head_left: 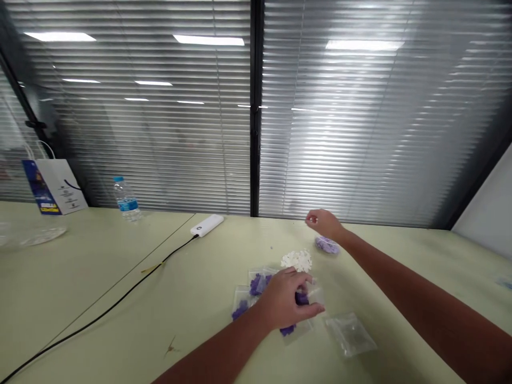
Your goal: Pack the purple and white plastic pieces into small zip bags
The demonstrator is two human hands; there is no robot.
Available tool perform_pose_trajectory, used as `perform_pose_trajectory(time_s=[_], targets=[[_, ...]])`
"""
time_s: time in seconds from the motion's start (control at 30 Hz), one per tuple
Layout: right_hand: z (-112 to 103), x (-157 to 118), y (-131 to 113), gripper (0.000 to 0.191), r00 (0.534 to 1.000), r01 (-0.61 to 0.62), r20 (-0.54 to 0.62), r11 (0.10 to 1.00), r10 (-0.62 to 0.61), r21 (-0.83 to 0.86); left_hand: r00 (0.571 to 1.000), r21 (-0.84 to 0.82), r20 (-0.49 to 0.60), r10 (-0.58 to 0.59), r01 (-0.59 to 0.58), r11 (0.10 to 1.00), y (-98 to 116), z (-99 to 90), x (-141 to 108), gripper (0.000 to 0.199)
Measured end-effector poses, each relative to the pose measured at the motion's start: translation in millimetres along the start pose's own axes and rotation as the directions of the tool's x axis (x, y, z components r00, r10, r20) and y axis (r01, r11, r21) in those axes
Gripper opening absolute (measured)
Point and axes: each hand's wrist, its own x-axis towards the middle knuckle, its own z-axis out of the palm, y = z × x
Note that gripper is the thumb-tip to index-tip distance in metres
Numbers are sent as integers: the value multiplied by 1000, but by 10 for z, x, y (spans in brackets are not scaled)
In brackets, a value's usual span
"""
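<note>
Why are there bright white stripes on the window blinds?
In the head view, ceiling lights reflect as white glare on the glass partition over the blinds, and the wide lens makes the straight slats look bent and fanned.

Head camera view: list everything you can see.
table: one, pale green, lower view
gift bag: one, white and blue, far left
water bottle: one, clear, far edge
power bank: one, white, far edge
cable: one, black, leading lower left
dish: one, clear, left edge
white pieces: one pile, centre
purple pieces: one pile, right of centre
small bags: several, clear, purple contents, centre
plastic bag: one, clear, lower right
left hand: one, over small bags
right hand: one, near purple pieces
</note>
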Motion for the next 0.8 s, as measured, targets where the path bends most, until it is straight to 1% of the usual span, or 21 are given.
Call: perform_pose_trajectory(time_s=[0.07, 0.13, 0.2, 0.3, 0.43, 0.57, 0.63, 0.7, 0.8], targets=[[168, 1, -302, 16, 989, 103, 96, 992, -110, 77, 1000, -8, -12, -23, 23, 1000, -8, -5, 0, 46], [367, 0, -576, 15, 966, 147, 194, 979, -173, 142, 998, -14, -31, -46, 46, 999, -15, -13, 1, 45], [567, 14, -784, 23, 946, 137, 267, 974, -182, 178, 998, -22, -35, -51, 50, 998, -20, -21, 2, 45], [804, 79, -942, 28, 937, 66, 328, 983, -119, 170, 999, -29, -31, -42, 41, 999, -21, -23, -1, 46], [979, 168, -953, 26, 935, 4, 347, 984, -67, 179, 998, -30, -45, -37, 35, 999, -27, -14, -4, 46], [1037, 152, -916, 26, 950, -17, 304, 966, -65, 259, 999, -31, -37, -32, 31, 999, -33, -14, 1, 45], [1010, 117, -885, 27, 960, -29, 274, 947, -63, 319, 999, -35, -32, -35, 33, 999, -32, -19, 1, 45], [930, 83, -810, 25, 971, -44, 235, 921, -52, 386, 999, -36, -30, -37, 36, 999, -29, -24, -3, 45], [699, 45, -554, 21, 991, -67, 132, 878, 5, 474, 999, -29, -29, -39, 38, 999, -24, -27, -11, 45]])
